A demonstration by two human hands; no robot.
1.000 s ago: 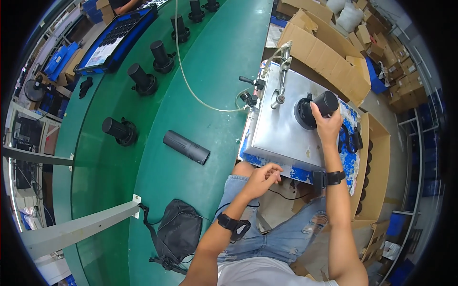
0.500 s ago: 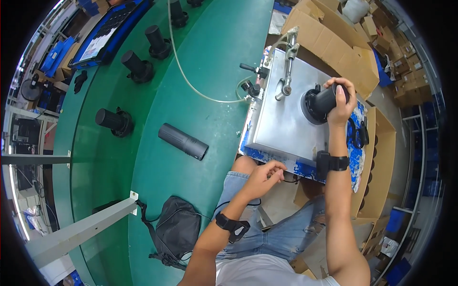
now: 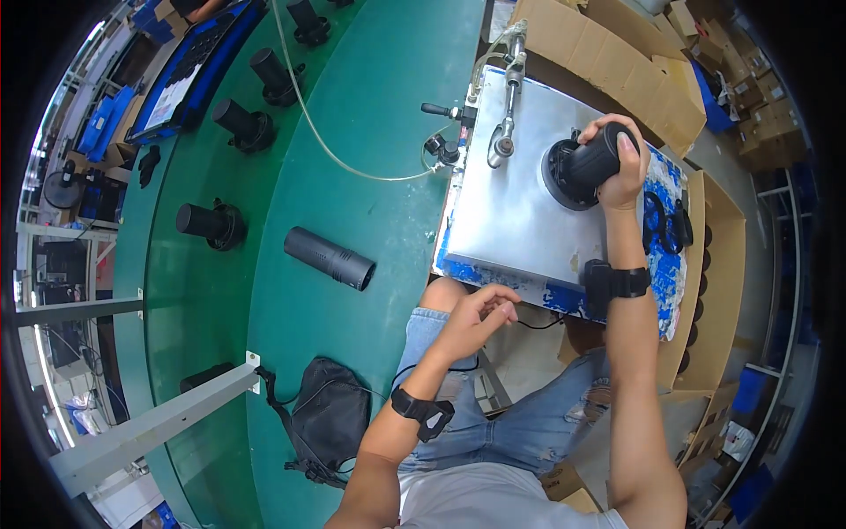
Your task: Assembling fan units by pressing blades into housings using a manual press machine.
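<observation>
My right hand (image 3: 619, 167) is wrapped around a black cylindrical part (image 3: 589, 161) that stands on a round black base on the grey metal work plate (image 3: 520, 220). My left hand (image 3: 476, 319) hovers at the plate's near edge above my knee, fingers curled together, with nothing visible in them. Both wrists carry black bands. A metal lever fixture (image 3: 504, 97) stands at the plate's far side, left of the part.
A loose black tube (image 3: 329, 257) lies on the green conveyor table (image 3: 370, 132). Several black parts on round bases (image 3: 209, 224) stand along the belt. A black bag (image 3: 330, 419) hangs at the table's edge. Cardboard boxes (image 3: 608, 53) and black rings (image 3: 665, 222) sit at the right.
My right hand has tilted and turned the black part on the plate. My left hand has stayed at the plate's near edge, shifting slightly.
</observation>
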